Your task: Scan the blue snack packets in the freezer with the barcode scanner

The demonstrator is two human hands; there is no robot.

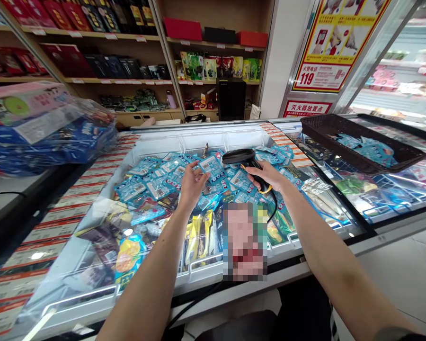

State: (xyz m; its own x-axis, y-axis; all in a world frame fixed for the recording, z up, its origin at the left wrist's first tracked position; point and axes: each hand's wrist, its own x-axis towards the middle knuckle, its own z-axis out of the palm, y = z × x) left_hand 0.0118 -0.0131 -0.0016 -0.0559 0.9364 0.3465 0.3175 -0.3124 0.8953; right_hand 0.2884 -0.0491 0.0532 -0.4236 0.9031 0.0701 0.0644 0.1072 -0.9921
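My right hand [268, 175] grips a black and yellow barcode scanner [238, 156] by its handle, with the scanner's head over the packets. Between the thumb and fingers of my left hand [194, 182] is the edge of a light-blue packet [215, 168], its white barcode label facing up. Many similar blue packets [159, 187] lie loosely spread on the glass top of the chest freezer [199, 272]. A black cable hangs from the scanner's handle. Yellow wrapped ice creams [200, 237] show through the glass, in front of my wrists.
A dark basket [362, 137] with several blue packets stands on the right. Plastic-wrapped boxes [46, 128] are stacked at the left. Price-label strips [67, 227] run along the freezer. Shelves of goods [128, 38] stand behind; a pixelated patch covers part of the front.
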